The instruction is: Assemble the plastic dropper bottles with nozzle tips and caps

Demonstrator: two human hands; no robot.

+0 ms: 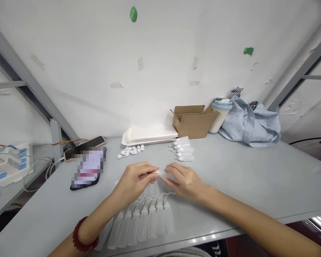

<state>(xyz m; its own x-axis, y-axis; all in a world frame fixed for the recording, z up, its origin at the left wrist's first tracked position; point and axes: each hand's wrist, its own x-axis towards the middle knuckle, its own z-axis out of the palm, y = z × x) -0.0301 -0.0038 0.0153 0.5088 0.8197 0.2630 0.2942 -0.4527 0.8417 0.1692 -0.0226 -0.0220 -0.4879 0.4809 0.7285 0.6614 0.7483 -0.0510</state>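
Over the middle of the grey table, my left hand (137,177) pinches a small white cap (157,172) between thumb and fingertips. Facing it, my right hand (183,178) is closed round a clear bottle, mostly hidden by the fingers, whose neck (162,173) meets the cap. Below my hands lies a row of several clear bottles (143,225) with white caps and thin curved tubes. Beyond them, a pile of small white caps (131,151) rests to the left and several small capped bottles (186,150) with bent tips to the right.
At the back are white envelopes (152,134), an open cardboard box (194,125), a cup with a blue lid (219,116) and a light blue bag (251,123). Two phones (88,144) (89,169) lie at the left, near a power strip (14,164) and cables.
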